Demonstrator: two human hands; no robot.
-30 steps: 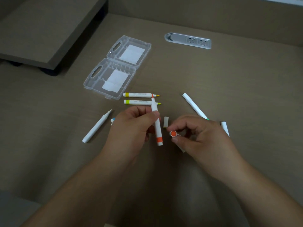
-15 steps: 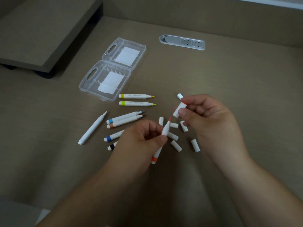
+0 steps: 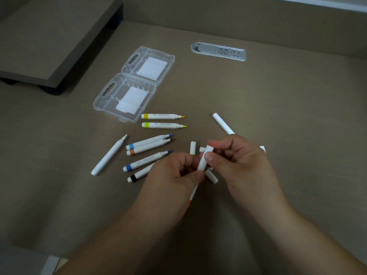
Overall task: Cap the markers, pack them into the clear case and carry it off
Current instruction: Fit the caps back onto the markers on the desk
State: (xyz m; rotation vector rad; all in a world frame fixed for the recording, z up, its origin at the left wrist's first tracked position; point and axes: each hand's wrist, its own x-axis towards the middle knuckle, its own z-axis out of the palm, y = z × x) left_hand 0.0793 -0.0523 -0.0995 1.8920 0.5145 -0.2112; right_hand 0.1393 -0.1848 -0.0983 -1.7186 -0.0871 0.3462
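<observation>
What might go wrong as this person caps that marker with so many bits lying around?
The right hand pinches a white cap onto the orange-banded marker that the left hand grips; pushed on crooked, it may not seat. Loose white caps beneath the hands could get knocked away. The uncapped yellow-tipped marker may dry.

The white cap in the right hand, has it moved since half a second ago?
Yes. The white cap has come down and left onto the orange marker, away from the socket strip.

The left hand point(image 3: 170, 175) is curling its fingers round a marker's barrel, forearm reaching in from below. The right hand point(image 3: 238, 157) is pinching the white cap between thumb and fingers, close beside the left.
</observation>
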